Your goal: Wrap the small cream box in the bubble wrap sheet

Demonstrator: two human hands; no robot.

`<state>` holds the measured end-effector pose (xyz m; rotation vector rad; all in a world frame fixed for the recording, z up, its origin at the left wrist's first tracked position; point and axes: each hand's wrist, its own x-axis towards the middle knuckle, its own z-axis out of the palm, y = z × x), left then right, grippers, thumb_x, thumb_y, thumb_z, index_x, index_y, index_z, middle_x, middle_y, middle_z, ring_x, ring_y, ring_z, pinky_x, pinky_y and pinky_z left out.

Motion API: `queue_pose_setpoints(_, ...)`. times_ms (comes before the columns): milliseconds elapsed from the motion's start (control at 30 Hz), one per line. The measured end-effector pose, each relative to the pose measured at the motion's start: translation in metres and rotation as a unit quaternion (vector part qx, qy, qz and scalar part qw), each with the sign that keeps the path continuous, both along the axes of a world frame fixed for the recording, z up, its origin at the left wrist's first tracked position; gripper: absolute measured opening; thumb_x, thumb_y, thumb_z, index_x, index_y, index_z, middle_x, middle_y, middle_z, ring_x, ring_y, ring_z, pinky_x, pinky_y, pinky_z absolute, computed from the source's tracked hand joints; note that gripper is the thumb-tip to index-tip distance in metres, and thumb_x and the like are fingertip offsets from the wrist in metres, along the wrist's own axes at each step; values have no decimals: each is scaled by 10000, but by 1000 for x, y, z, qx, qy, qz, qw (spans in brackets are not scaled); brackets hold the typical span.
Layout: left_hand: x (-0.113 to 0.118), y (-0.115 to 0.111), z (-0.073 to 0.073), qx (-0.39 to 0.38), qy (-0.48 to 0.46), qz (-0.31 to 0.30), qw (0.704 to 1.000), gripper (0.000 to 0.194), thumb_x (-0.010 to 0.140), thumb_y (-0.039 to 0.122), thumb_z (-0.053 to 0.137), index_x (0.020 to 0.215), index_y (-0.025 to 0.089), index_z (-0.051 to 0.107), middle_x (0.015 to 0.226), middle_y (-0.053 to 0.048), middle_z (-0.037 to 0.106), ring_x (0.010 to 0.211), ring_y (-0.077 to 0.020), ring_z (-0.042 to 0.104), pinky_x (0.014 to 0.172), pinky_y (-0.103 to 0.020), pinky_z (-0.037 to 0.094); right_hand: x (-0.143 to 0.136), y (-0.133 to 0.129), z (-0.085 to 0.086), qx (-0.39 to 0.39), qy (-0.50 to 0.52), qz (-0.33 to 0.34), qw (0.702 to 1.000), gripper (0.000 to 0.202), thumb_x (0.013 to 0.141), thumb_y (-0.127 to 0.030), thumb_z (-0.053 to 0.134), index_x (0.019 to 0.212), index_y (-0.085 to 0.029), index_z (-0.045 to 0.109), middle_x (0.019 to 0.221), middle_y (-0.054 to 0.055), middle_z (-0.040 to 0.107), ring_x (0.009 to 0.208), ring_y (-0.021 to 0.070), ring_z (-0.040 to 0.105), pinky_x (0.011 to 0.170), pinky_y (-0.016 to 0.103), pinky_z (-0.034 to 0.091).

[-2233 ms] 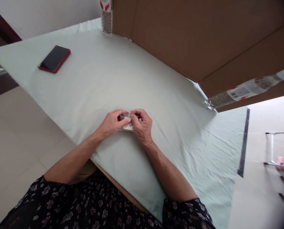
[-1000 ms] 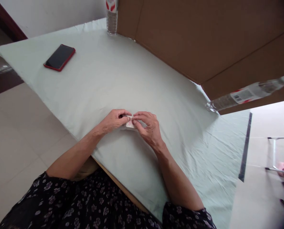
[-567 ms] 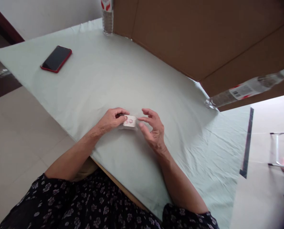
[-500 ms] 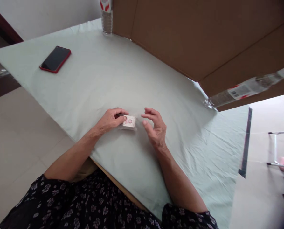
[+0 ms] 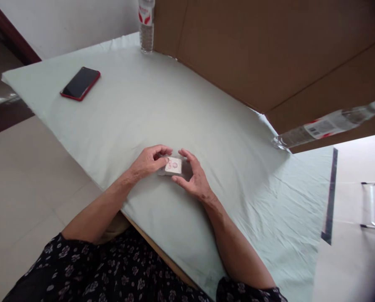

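A small white pack with red print [image 5: 174,166], which looks like a deck of cards in a clear plastic case, lies on the pale green cloth near the front of the table. My left hand [image 5: 149,162] grips its left end, thumb on the top face and fingers curled along the far side. Around the right end curves my right hand [image 5: 196,179], thumb and fingers spread apart; whether it touches the case is unclear.
A phone with a red edge [image 5: 80,83] lies at the far left of the cloth [image 5: 118,113]. A large brown cardboard panel [image 5: 237,50] stands at the back, with one water bottle [image 5: 146,31] at its left and another bottle [image 5: 326,125] at its right. A metal-framed rack [image 5: 372,205] is on the floor at right.
My right hand has moved left, from beside the pack to around its right end. My left hand keeps its hold. The whole view has shifted slightly.
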<state>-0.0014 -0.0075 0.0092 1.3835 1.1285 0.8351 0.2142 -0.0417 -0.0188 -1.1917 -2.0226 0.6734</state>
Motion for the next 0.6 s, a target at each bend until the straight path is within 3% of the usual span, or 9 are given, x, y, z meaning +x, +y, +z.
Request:
queue_pose_setpoints(200, 2, 0, 0, -26, -14, -9, 1000, 422, 743, 319, 645, 1116, 133, 704, 1079, -95, 748, 859, -180, 696, 776, -296, 551, -2, 1, -2, 31, 5, -5, 999, 614, 916, -481, 670, 1460, -267, 480, 1297, 129, 681, 1195, 295, 640, 1040, 507, 488)
queue_pose_setpoints(367, 2, 0, 3, -33, -8, -9, 999, 414, 747, 314, 645, 1117, 135, 703, 1048, -88, 743, 832, -174, 687, 748, -289, 548, -1, 0, -1, 39, -16, -8, 999, 568, 908, -503, 676, 1400, -258, 531, 1291, 135, 693, 1190, 305, 644, 1025, 511, 495)
queue_pose_setpoints(500, 1, 1, 1, -11, -5, 0, 1000, 422, 737, 305, 644, 1117, 130, 706, 1065, -100, 743, 894, -192, 693, 807, -310, 553, 2, -4, 6, 66, -14, -4, 998, 547, 908, -499, 682, 1387, -273, 548, 1391, 137, 642, 1301, 313, 589, 1067, 524, 471)
queue_pose_setpoints(600, 0, 2, 0, 13, -3, 12, 1000, 392, 740, 291, 637, 1093, 140, 713, 1063, -97, 746, 969, -209, 692, 868, -328, 551, 4, -5, 12, 107, -11, -34, 994, 348, 942, -403, 659, 1268, -282, 636, 1383, 119, 644, 1285, 291, 597, 1050, 504, 475)
